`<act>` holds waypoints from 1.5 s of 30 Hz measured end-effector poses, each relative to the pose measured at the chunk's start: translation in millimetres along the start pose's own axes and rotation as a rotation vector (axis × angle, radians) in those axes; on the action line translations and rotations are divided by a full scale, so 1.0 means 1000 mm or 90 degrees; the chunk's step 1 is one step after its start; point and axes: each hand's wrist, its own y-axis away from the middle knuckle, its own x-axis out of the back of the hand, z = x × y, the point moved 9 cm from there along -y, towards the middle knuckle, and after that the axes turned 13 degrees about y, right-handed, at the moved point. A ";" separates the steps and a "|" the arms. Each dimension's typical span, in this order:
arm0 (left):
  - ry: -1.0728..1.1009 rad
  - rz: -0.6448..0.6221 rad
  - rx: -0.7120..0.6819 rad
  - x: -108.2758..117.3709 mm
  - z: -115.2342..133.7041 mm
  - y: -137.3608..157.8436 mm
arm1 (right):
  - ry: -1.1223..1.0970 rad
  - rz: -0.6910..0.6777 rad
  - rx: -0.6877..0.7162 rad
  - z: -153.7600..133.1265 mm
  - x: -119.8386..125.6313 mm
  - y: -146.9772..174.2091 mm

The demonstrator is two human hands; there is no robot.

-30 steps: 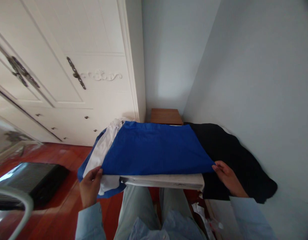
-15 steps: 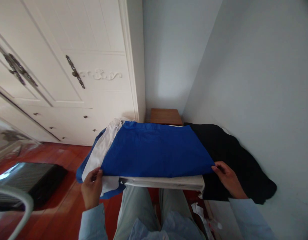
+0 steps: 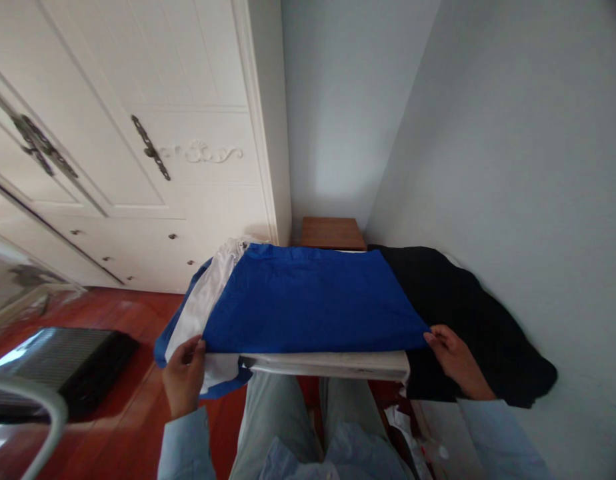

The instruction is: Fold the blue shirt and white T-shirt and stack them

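A blue cloth (image 3: 313,300) lies spread over a narrow white table (image 3: 333,363) in front of me. My left hand (image 3: 185,373) pinches its near left corner, and my right hand (image 3: 453,357) pinches the near right corner. Between them the near edge is stretched nearly straight along the table's front. White fabric (image 3: 205,293) with gathered folds hangs over the left end, with more blue cloth below it. To the right, a black cloth (image 3: 433,287) drapes off the table under my right hand.
A white wardrobe (image 3: 208,87) stands at the back left, beside a pale wall (image 3: 513,147). Behind the table is a small brown wooden surface (image 3: 333,232). On the red wooden floor (image 3: 123,400) at left sits a dark ribbed object (image 3: 63,367), near a pale curved tube (image 3: 53,413).
Both hands keep their pinch on the blue cloth's corners, and the cloth lies almost the same. The view has shifted very slightly.
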 end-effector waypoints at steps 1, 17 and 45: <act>0.000 0.007 0.005 0.001 0.000 0.001 | -0.025 -0.018 -0.033 0.002 -0.001 0.002; 0.650 -0.256 0.604 -0.122 -0.016 0.165 | -0.471 -0.435 -0.170 -0.083 -0.115 0.126; 0.540 -0.260 0.623 -0.158 -0.006 0.172 | -0.675 -0.453 -0.331 -0.041 -0.045 -0.016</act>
